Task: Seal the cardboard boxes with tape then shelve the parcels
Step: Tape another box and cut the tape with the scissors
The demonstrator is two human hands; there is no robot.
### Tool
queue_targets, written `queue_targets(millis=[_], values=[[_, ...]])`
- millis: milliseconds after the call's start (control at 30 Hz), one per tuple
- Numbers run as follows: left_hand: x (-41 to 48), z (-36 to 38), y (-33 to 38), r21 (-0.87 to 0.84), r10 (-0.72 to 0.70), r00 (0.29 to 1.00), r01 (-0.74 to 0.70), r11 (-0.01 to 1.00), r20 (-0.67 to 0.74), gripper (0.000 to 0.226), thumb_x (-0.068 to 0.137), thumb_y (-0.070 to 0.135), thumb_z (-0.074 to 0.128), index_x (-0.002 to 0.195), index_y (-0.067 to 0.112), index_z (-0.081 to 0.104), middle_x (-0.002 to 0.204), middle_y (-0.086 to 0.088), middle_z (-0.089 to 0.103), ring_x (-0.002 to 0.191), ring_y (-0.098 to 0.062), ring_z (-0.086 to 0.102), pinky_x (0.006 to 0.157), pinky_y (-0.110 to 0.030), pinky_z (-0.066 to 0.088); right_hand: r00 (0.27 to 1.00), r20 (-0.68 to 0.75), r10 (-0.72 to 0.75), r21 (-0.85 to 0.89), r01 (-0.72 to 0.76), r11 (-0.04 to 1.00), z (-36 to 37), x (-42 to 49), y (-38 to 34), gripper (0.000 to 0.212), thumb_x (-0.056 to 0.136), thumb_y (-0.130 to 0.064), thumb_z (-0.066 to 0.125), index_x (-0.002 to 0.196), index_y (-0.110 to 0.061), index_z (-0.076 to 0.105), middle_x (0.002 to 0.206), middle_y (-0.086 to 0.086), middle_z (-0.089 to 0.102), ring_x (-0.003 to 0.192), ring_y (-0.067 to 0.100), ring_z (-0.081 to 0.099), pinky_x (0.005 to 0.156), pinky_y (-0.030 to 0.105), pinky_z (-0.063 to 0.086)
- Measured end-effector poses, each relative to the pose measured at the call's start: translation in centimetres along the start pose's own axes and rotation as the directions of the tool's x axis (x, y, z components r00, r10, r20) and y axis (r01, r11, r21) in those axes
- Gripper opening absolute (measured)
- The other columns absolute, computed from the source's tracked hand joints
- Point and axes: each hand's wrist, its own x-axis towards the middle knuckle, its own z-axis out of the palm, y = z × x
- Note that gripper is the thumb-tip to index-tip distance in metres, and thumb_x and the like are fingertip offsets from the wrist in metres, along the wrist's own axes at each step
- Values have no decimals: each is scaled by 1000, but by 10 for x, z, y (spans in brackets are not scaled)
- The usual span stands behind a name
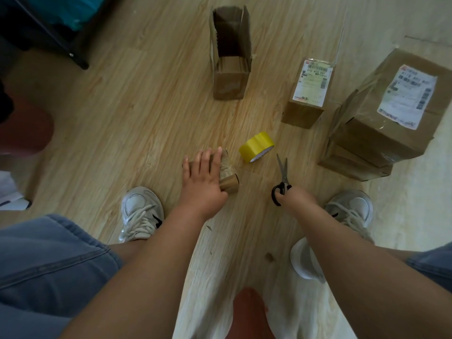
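Two bare forearms, framed by denim-clad thighs, are stretched down toward a pale wood-effect floor [122, 118], where parcels are being readied for sealing. The left hand [204, 176] is laid flat, fingers spread and nearly straight, on top of a small cardboard box [228, 177], apparently to steady it and hold its flaps down; nothing is gripped by it. A pair of black-handled scissors [282, 178] is clasped in the right hand [292, 195], fingers curled through the loops. The blades are slightly parted and pointed away toward twelve o'clock, seemingly in readiness for cutting tape. The roll of yellow tape [256, 146] is seen lying on the floor at about two o'clock from the small box, just beside it and within reach of either hand. Whether a strip has already been laid over that box cannot be told for certain, its top being largely covered by the hand.

Further out, a tall open carton [230, 69] is stood at twelve o'clock, flaps up and unsealed. A labelled parcel [309, 94] is placed at two o'clock. A larger labelled parcel [391, 113], already taped, is stacked on another box [354, 168] at three o'clock. White trainers [141, 211] are planted either side of the work. A dark rack [73, 57] is glimpsed at ten o'clock; shelving is judged not yet begun.
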Motion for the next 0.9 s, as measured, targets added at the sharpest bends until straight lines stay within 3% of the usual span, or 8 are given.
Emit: queue_targets(millis=[200, 367, 467, 567, 633, 767, 833, 900], values=[[-1, -1, 0, 7, 1, 1000, -1, 1000, 27, 100, 87, 31, 53, 153, 20, -22, 161, -7, -8, 150, -24, -12, 120, -49, -12, 999, 40, 9, 34, -11, 999, 6, 1, -8, 51, 105, -45, 36, 125, -3, 58, 93, 7, 57, 100, 25, 62, 87, 32, 47], [0, -4, -5, -17, 29, 999, -28, 999, 31, 105, 86, 26, 60, 154, 21, -19, 161, -6, -2, 149, -24, -4, 120, -44, -10, 990, 135, -40, 130, 22, 991, 4, -2, 2, 50, 103, -42, 48, 127, 1, 58, 88, 5, 54, 92, 22, 52, 75, 29, 42], [0, -5, -13, -21, 47, 998, -46, 999, 28, 113, 84, 25, 68, 154, 20, -20, 161, -4, 1, 149, -22, 1, 120, -37, -8, 997, 11, -72, 245, 67, 967, -4, -10, 2, 30, 103, -20, 50, 122, 0, 63, 102, 10, 61, 90, 23, 58, 72, 31, 44], [-2, -7, -13, -19, 28, 999, -27, 999, 33, 118, 84, 31, 72, 153, 15, -22, 162, -5, 2, 149, -22, 5, 120, -34, -5, 950, -242, -196, 470, 292, 833, -13, -36, -15, 33, 104, -16, 42, 129, -10, 62, 120, 13, 67, 104, 30, 65, 85, 40, 53], [-1, -7, -11, 30, 31, 999, -32, 999, 34, 115, 86, 35, 71, 154, 12, -19, 162, -7, 4, 149, -24, 8, 121, -36, -2, 895, -309, -323, 541, 445, 714, -17, -57, -31, 39, 106, -18, 38, 141, -22, 56, 129, 9, 65, 114, 27, 62, 97, 44, 49], [0, -6, -8, 194, 37, 999, -43, 980, 32, 107, 90, 42, 61, 153, 7, -18, 160, -9, 7, 145, -26, 13, 119, -40, 7, 854, -228, -467, 732, 467, 496, -14, -78, -60, 44, 107, -20, 41, 150, -29, 45, 131, -8, 58, 115, 6, 53, 93, 20, 39], [2, -5, -7, 226, 34, 999, -40, 973, 28, 102, 93, 41, 55, 152, 6, -19, 159, -10, 8, 144, -26, 16, 118, -41, 11, 837, -201, -510, 775, 454, 440, -6, -78, -69, 45, 107, -20, 43, 152, -24, 41, 151, -9, 46, 137, 6, 41, 107, 18, 29], [3, -4, -5, 231, 30, 999, -36, 972, 28, 97, 95, 37, 51, 152, 5, -20, 158, -10, 8, 143, -27, 16, 118, -42, 12, 835, -205, -511, 795, 446, 411, 0, -74, -71, 46, 107, -20, 44, 153, -23, 39, 155, -11, 40, 144, 5, 33, 114, 19, 24]])
